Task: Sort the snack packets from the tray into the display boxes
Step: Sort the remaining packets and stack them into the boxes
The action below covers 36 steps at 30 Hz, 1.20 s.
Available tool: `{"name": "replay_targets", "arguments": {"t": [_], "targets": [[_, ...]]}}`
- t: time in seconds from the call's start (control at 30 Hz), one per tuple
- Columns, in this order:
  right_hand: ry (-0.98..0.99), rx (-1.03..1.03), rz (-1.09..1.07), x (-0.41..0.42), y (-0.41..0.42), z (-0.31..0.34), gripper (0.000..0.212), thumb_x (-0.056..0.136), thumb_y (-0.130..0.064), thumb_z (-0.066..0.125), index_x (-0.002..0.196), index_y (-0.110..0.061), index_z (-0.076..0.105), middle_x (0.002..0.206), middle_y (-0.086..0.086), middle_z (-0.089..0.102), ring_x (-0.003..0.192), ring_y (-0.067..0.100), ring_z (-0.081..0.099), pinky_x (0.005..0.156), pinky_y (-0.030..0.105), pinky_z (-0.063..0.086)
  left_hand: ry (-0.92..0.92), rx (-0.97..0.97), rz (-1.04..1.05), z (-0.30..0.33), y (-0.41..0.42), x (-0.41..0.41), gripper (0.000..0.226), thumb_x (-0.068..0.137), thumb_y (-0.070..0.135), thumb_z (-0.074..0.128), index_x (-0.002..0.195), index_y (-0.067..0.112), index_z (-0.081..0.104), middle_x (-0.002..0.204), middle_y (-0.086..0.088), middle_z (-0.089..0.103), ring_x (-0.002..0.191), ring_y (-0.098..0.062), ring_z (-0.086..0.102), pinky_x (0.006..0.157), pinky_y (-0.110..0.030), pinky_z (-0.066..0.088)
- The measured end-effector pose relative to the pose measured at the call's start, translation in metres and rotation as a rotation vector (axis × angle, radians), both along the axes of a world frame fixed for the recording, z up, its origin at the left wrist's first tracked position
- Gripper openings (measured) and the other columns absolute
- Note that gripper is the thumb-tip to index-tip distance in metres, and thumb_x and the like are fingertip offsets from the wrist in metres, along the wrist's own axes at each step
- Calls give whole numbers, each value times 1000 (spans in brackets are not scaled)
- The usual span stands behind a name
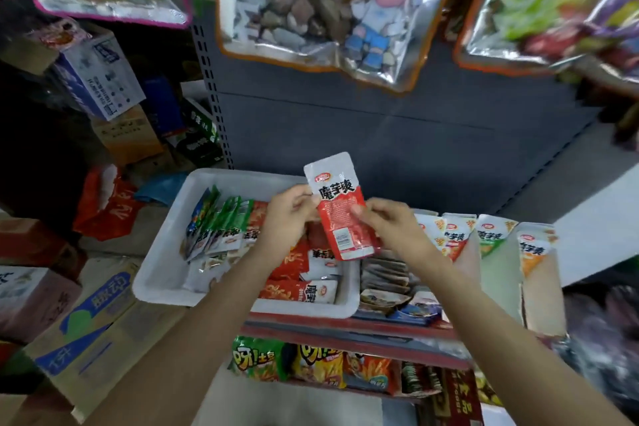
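From the head view, your left hand point(288, 214) and right hand point(390, 225) both have fingers clamped on the red packet point(340, 207), held above the tray point(162, 245). It looks light, floppy and slick, so pinch the flat sealed edges. The display boxes point(498, 252) stand just beyond your right fingers.

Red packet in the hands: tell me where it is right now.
The red packet is centre frame, pinched between left hand and right hand, above the white tray's right end.
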State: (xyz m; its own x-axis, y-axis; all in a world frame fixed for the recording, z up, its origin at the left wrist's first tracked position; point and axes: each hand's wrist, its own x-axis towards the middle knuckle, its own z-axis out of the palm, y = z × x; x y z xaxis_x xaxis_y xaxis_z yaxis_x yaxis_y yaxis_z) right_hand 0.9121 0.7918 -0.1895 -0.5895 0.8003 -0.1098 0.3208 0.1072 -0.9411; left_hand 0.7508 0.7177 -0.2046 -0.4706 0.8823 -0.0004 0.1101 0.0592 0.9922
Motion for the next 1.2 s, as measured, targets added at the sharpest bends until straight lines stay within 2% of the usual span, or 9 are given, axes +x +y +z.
{"name": "replay_targets", "arguments": {"t": [0.13,0.33,0.5,0.63,0.73,0.83,0.9,1.07,1.2], "targets": [[278,-131,-88,39,16,20,24,98,-27,45,101,-19,68,91,-5,72,82,6,66,71,20,51,-60,-68,-186,11,29,40,12,94,4,51,100,9,61,87,2,67,67,3,62,63,-12,50],[418,-293,-82,88,41,23,38,87,-26,58,124,-31,54,126,-2,62,110,13,62,90,28,51,-175,-123,-182,19,62,110,18,88,3,62,102,8,52,80,-7,63,69,-17,61,70,-30,54],[286,-46,-237,106,51,19,29,92,-22,58,120,-14,63,116,-2,66,106,7,62,90,18,49,-325,-121,-374,29,67,158,18,96,17,52,107,8,63,99,-6,68,91,-18,69,83,-28,56],[340,-127,-206,121,59,13,27,98,-31,44,110,-21,67,125,-3,62,115,6,57,100,23,43,-287,-113,-370,31,72,172,15,91,13,60,103,6,65,94,-6,71,88,-14,70,82,-27,56],[336,-114,-190,137,72,13,23,94,-16,54,113,-18,66,115,1,67,102,12,64,86,23,50,-211,-127,-325,28,78,171,16,90,-1,57,102,6,64,93,-3,70,83,-8,68,75,-23,57],[239,6,-203,154,86,17,51,85,-2,64,130,-20,48,89,2,68,82,13,67,69,22,55,-160,-141,-361,26,80,169,22,90,-1,57,101,17,63,92,5,69,88,-6,67,71,-19,56],[195,31,-212,165,95,18,53,83,1,65,129,-19,48,78,2,67,75,13,67,64,25,57,-35,-142,-336,22,83,169,21,89,3,60,104,18,61,97,0,69,90,-8,66,73,-21,56],[101,161,-328,187,116,0,31,85,1,62,102,-25,57,84,7,67,82,32,67,74,53,55,740,-254,-236,2,82,157,52,89,32,62,137,22,45,139,1,49,126,-16,46,103,-32,40],[-79,297,-257,188,114,-22,39,90,1,54,124,-16,47,99,1,65,87,21,64,77,40,56,1060,-411,-410,-9,71,154,76,86,59,52,148,27,23,157,4,18,143,-15,15,114,-32,16]]}}
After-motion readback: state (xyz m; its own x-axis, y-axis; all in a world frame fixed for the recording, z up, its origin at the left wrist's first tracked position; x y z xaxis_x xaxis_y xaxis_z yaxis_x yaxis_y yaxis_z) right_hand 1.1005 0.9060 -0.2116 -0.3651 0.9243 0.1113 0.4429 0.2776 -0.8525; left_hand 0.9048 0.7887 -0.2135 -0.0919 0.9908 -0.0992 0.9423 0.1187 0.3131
